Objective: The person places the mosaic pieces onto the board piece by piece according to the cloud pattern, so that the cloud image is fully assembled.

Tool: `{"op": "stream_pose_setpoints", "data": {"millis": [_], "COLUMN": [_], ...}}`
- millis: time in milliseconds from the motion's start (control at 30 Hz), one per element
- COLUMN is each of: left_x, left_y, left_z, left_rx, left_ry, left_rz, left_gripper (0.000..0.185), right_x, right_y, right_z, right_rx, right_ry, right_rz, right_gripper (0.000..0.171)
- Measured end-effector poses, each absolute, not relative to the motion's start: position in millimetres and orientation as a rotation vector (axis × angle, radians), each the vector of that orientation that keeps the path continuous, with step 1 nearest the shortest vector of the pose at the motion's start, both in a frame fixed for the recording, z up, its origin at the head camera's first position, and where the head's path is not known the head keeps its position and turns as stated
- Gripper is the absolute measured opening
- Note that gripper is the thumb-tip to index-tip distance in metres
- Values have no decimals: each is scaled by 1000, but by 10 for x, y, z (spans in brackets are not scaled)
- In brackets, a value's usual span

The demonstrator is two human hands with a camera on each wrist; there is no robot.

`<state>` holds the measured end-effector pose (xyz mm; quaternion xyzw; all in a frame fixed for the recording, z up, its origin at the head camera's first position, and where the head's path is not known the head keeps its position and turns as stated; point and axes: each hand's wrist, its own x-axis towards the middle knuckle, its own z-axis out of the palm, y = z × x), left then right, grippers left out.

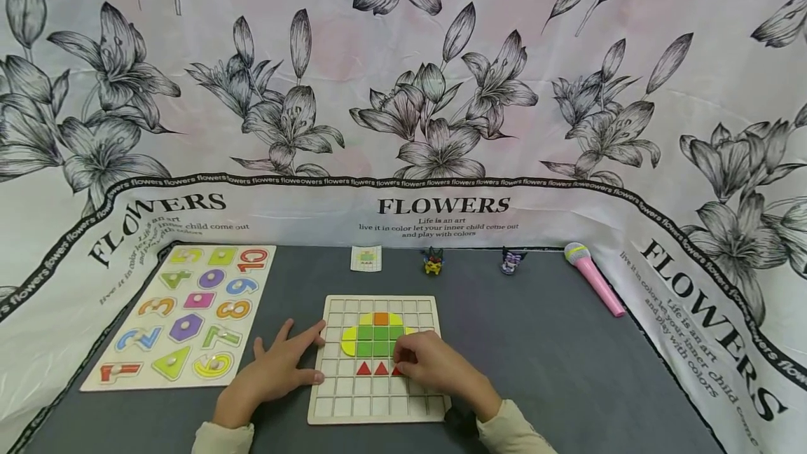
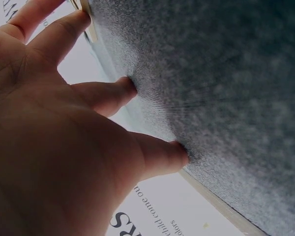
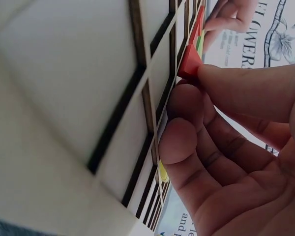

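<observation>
A wooden grid board [image 1: 353, 398] lies on the grey mat and carries a figure of green squares [image 1: 380, 341], yellow half-rounds, an orange square and red triangles [image 1: 372, 368]. My right hand [image 1: 431, 364] rests on the board and pinches a red triangle piece [image 3: 191, 60] between thumb and fingers at the right end of the triangle row. My left hand [image 1: 280, 368] lies flat with spread fingers [image 2: 119, 93] pressing on the mat [image 2: 221, 98], and its fingertips touch the board's left edge.
A number puzzle board [image 1: 183, 314] lies at the left. At the back of the mat are a small pattern card [image 1: 366, 258], two little toy figures [image 1: 433, 262] [image 1: 512, 260] and a pink toy microphone [image 1: 595, 279]. Flower-printed cloth surrounds the table.
</observation>
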<state>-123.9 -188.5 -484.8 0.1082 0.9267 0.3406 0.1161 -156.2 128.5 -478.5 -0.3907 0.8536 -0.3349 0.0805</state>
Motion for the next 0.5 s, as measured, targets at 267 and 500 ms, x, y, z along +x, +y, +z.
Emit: {"op": "stream_pose_setpoints", "data": {"millis": [267,500], "left_x": [-1250,-1256], "left_y": [-1869,-1894], "left_z": [-4841,-4834], "left_rx": [321,314], "left_ry": [2719,2726], "left_rz": [987,957], "left_gripper": [94,93], "right_x": [-1569,-1573], "right_y": [1273,1199], "right_z": [-4798,-4794], "right_rx": [-1256,-1294], "right_ry": [2621,2630], "right_rz": [-921,-859], "right_gripper": [17,21]}}
